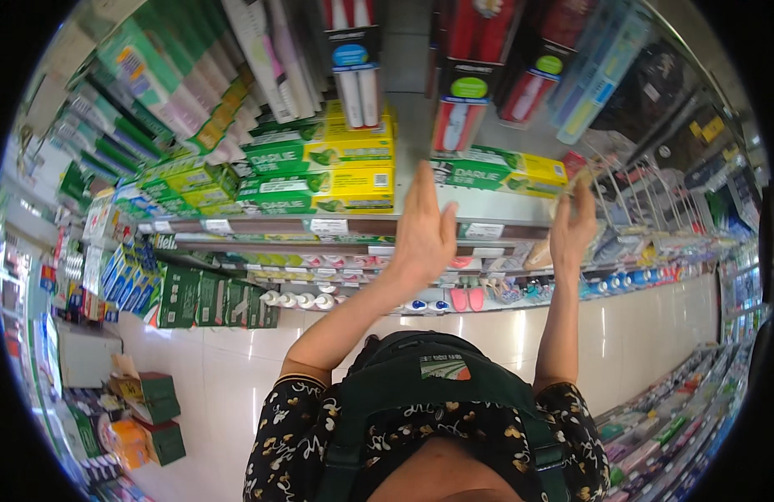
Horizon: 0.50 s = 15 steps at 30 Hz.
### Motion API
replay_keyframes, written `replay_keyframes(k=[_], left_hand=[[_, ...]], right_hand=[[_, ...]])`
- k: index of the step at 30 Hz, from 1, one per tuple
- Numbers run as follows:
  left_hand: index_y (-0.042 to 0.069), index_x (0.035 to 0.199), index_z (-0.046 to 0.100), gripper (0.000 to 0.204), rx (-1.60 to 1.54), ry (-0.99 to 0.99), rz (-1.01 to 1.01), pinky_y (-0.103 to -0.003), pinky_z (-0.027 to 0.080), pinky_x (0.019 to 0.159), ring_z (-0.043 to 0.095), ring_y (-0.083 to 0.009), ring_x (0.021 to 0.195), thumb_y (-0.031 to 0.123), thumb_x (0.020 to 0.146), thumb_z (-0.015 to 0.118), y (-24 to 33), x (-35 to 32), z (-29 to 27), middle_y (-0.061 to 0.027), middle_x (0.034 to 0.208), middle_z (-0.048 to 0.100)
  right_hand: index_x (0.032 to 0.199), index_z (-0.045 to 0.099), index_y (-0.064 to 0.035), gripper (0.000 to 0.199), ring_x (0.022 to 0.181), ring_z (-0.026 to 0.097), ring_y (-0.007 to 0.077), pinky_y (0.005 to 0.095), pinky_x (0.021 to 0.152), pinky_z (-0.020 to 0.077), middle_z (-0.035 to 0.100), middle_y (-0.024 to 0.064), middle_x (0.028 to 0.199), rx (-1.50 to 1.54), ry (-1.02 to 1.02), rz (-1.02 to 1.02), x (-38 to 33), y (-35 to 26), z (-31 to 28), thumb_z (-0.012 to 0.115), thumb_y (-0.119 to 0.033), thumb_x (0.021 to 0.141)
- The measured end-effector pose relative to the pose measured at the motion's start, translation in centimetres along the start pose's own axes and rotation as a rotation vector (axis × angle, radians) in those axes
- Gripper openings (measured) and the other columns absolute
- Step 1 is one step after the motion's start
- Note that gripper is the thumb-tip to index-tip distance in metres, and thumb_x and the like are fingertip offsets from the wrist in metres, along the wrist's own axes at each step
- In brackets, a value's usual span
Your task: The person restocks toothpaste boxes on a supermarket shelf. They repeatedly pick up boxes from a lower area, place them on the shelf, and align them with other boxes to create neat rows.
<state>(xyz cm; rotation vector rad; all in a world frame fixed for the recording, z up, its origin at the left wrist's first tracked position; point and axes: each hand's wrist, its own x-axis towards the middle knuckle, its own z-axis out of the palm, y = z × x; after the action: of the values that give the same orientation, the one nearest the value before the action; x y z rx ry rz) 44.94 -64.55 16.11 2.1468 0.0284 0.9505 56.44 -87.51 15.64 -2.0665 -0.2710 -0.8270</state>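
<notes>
A green and yellow toothpaste box (497, 171) lies lengthwise on the shelf, between my two hands. My left hand (425, 233) is held upright and flat, fingers together and thumb apart, with its fingertips beside the box's left end. At the other end is my right hand (574, 226), its fingers stretched out and slightly bent around the yellow corner. I cannot tell whether either hand touches the box. Left of my left hand, similar toothpaste boxes (316, 191) are stacked in rows. Above the single box hang toothbrush packs (464, 105) in red and black.
A wire rack (642, 197) stands at the right end of the shelf. Price tags (328, 227) line the shelf edge. Lower shelves carry bottles (303, 299) and pink slippers (466, 299). Opened cartons (148, 393) sit on the tiled floor (220, 402) at left. Another stocked shelf (680, 418) runs behind at right.
</notes>
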Motion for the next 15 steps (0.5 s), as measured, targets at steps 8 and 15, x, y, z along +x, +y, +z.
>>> replay_keyframes(k=[8, 15], left_hand=[[-0.007, 0.140, 0.039, 0.060, 0.507, 0.453, 0.022, -0.054, 0.027, 0.106, 0.036, -0.0424, 0.126, 0.014, 0.089, 0.062, -4.7, -2.0, -11.0, -0.0268, 0.138, 0.039], [-0.009, 0.133, 0.045, 0.050, 0.483, 0.466, -0.273, -0.049, 0.034, 0.101, 0.044, -0.0405, 0.116, 0.019, 0.095, 0.060, -11.4, -2.5, -15.8, -0.0269, 0.123, 0.049]], right_hand=[[0.129, 0.051, 0.0077, 0.049, 0.108, 0.059, 0.0395, 0.0427, 0.093, 0.0481, 0.059, 0.0252, 0.121, 0.338, -0.437, -0.404, -6.3, -11.6, 4.0, 0.065, 0.001, 0.082], [0.129, 0.048, 0.0125, 0.053, 0.102, 0.056, 0.0407, 0.0473, 0.089, 0.0404, 0.058, 0.0292, 0.114, 0.224, -0.572, -0.407, -8.0, -16.1, 9.5, 0.067, -0.009, 0.085]])
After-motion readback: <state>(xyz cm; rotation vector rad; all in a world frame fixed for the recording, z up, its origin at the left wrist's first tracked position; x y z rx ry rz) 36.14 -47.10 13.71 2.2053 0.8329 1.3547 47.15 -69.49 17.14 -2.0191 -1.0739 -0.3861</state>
